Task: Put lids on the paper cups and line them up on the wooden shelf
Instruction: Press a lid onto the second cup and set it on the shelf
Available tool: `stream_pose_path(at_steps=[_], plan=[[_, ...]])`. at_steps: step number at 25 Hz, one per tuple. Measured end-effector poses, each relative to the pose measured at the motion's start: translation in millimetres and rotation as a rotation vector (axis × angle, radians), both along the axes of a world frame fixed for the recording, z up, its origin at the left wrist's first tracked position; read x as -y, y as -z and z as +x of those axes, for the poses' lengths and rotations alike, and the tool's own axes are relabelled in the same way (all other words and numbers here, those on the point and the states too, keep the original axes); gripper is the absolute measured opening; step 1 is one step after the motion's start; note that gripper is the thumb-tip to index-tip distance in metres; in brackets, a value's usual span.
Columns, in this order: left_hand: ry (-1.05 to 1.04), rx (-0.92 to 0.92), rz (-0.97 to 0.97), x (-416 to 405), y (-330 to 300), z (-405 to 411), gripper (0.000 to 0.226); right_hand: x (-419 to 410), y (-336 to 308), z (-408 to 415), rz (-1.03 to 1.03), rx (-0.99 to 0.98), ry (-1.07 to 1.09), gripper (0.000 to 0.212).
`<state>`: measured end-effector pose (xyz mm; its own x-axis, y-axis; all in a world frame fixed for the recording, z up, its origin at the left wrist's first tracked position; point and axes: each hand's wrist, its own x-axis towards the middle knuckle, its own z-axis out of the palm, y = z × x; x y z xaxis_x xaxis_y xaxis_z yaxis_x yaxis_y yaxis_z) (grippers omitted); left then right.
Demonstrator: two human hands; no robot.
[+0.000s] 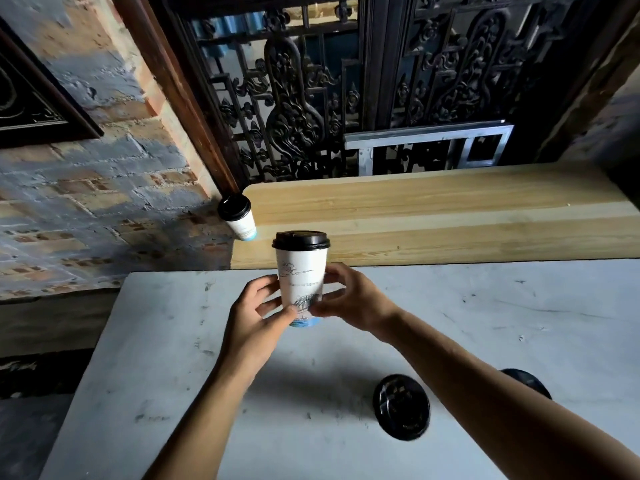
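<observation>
- Above the far part of the desk [519,306]: a lidded cup [300,278], upright, held off the surface by both hands.
- Left hand [258,315] curled round the cup's lower left side, thumb across the front near the base; right hand [349,299] closed on the lower right side, fingertips on the wall.
- Black lid [300,240] seated on the cup's rim; white wall with a line drawing and a blue band at the bottom.
- On the desk, near the right forearm: a loose black lid [401,407] lying flat; a second dark round piece [526,381] just beyond the arm, mostly hidden.
- Desk top pale grey-white, scuffed and speckled with dark marks, shadowed under the arms.
- Beyond the desk's far edge: a light wooden shelf [450,216], striped grain, rounded left corner.
- At the shelf's left end: a second cup [239,216], lidded, standing at the very corner against the wall.
- Behind the shelf: a dark carved wooden screen [311,98] with floral openwork, and a grey metal frame [429,147] leaning against it.
- Left: a worn brick wall [104,202], patchy grey plaster, with a dark framed panel [31,98].
</observation>
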<state>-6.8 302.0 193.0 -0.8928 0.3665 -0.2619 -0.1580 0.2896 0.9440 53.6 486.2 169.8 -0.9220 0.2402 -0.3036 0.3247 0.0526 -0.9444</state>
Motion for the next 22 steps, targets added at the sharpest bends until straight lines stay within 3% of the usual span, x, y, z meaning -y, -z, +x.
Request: stream_pose_path(at_steps=[6, 15, 22], plan=[[0.097, -0.026, -0.042, -40.1, 74.6, -121.0, 0.059, -24.8, 61.5, -112.4, 0.175, 0.042, 0.038, 0.077], [0.130, 0.004, -0.043, -105.2, 201.4, -272.4, 0.063, -68.0, 171.4, -259.8, 0.496, -0.042, 0.054, 0.059], [0.097, -0.111, -0.079, -119.0, 259.6, -313.1, 0.058, -80.9, 218.7, -297.1, 0.586, -0.069, 0.034, 0.050]])
